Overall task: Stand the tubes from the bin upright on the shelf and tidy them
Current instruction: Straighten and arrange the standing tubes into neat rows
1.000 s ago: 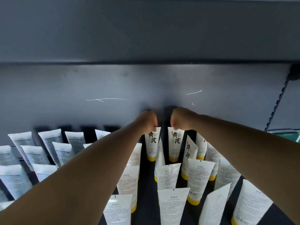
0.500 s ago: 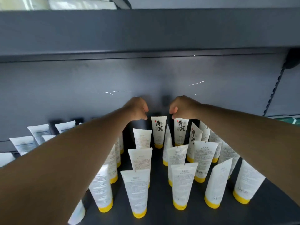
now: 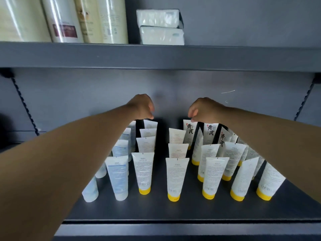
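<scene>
Shelf: dark grey matte metal, flat. Tubes: soft white plastic, tapered, flat crimped tops, standing on yellow caps in rows from front edge to back; paler blue-printed ones toward the left. My left hand hangs curled, fingers nearly closed, above the rear tube tops. My right hand pinches downward at a back-row tube; contact unclear.

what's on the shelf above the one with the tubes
On the upper shelf stand tall cream packages and two stacked white packs. Anything behind them is covered.
</scene>
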`<state>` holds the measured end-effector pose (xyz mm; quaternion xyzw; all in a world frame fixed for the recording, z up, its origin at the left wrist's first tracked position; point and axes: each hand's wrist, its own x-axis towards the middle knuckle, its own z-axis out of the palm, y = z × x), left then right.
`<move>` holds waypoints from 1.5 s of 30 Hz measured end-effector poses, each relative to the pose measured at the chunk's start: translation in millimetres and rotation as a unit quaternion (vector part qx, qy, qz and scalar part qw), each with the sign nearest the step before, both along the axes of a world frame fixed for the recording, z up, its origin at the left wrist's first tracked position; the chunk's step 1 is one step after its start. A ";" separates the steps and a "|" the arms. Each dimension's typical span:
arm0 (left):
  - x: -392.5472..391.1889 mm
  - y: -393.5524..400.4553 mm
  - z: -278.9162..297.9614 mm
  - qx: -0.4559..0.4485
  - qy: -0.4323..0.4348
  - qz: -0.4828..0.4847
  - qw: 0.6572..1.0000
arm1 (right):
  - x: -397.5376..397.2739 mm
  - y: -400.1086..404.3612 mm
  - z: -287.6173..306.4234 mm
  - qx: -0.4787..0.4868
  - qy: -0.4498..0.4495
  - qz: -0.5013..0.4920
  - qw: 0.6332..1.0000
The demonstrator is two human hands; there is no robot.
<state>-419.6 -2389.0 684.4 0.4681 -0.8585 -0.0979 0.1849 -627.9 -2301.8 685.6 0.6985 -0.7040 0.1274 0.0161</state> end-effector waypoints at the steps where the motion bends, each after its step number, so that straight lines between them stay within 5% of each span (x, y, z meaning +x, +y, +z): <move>1: 10.5 4.4 -0.6 0.002 0.000 0.009 1.000 | 5.6 1.6 0.1 -0.001 -0.006 0.009 1.000; 9: 75.8 -9.9 -8.5 0.024 -0.002 0.042 0.999 | 56.0 3.4 -11.8 0.004 -0.002 0.010 1.000; 21: 111.0 -78.6 -14.5 0.017 0.000 -0.051 0.999 | 118.8 -49.5 -8.6 -0.020 -0.031 -0.074 0.997; 45: 68.9 -118.0 -37.2 0.024 -0.063 -0.037 0.997 | 86.1 -103.1 -25.6 0.023 -0.044 -0.004 0.999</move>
